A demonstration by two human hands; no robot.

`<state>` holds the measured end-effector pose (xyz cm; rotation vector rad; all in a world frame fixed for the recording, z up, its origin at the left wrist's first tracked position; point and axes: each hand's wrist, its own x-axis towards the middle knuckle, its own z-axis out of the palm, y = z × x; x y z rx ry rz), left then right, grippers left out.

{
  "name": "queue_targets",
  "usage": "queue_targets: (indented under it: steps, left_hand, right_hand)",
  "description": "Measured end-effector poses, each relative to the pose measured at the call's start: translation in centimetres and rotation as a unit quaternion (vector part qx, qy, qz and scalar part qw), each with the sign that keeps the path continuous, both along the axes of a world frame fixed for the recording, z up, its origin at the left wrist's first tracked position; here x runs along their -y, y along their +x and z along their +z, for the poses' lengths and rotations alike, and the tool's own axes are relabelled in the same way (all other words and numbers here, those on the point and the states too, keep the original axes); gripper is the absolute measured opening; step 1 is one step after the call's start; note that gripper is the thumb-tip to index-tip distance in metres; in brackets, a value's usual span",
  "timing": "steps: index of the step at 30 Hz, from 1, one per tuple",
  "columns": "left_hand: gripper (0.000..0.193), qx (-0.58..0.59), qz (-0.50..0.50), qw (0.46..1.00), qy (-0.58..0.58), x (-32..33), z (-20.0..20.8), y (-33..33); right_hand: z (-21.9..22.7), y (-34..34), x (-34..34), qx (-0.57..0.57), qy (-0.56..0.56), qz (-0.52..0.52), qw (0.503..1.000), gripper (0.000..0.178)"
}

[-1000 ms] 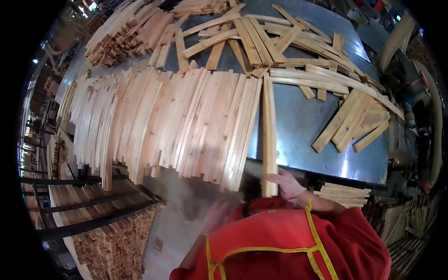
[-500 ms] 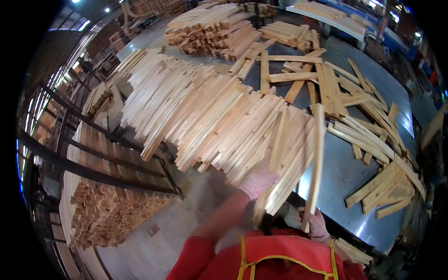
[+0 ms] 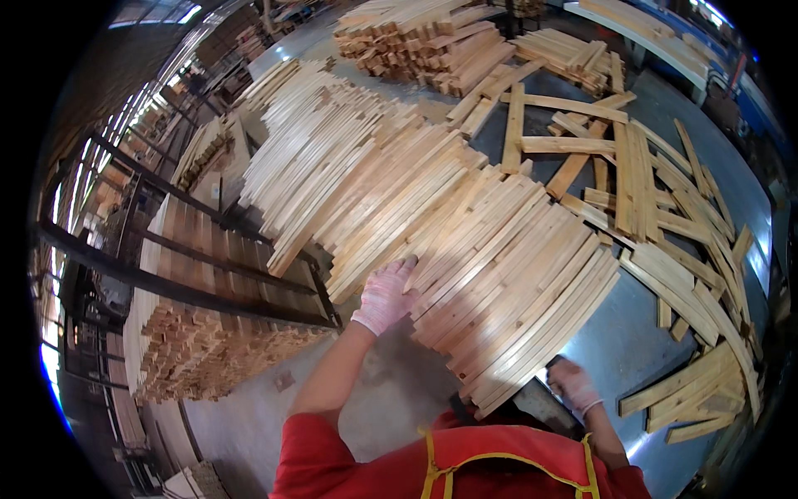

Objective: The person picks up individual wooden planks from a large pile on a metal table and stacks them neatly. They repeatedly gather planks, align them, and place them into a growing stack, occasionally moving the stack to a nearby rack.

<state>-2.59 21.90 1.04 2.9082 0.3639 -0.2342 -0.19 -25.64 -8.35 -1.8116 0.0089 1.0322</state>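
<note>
My left hand [image 3: 386,294], in a pale pinkish glove, lies on the near ends of a long row of wooden strips [image 3: 490,258]. Its fingers are stretched out, the thumb apart, and nothing is gripped. To the right, my right hand [image 3: 573,387], gloved too, is by the row's near right corner, above the metal table [image 3: 611,337]. Those fingers are curled closed; a small dark bit shows at their tips, and I cannot make out what it is. The strips lie flat, side by side, their near ends uneven.
Loose boards [image 3: 636,179] lie crisscrossed on the table's right side, with a few short ones [image 3: 694,387] nearer. A tall timber pile [image 3: 424,46] stands at the back. At the left, dark metal rails [image 3: 191,287] run over a block of stacked wood [image 3: 208,358].
My right hand has let go of the raised strip, and the strips at the row's right end now lie flat. My left hand has moved left and away from me along the near ends.
</note>
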Motion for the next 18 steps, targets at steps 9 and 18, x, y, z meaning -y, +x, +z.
queue_targets:
  steps: [9, 18]
  left_hand:
    - [0.077, 0.090, -0.060, 0.989, 0.098, -8.2, -3.3, 2.2]
    - [0.056, 0.161, -0.034, 0.983, 0.079, -6.3, -5.6, -0.3]
  right_hand:
    - [-3.1, 2.5, -4.0, 0.123, 0.004, -0.122, 0.985, 0.117]
    - [-1.0, 2.0, -5.7, 0.046, -0.231, -0.087, 0.968, 0.108]
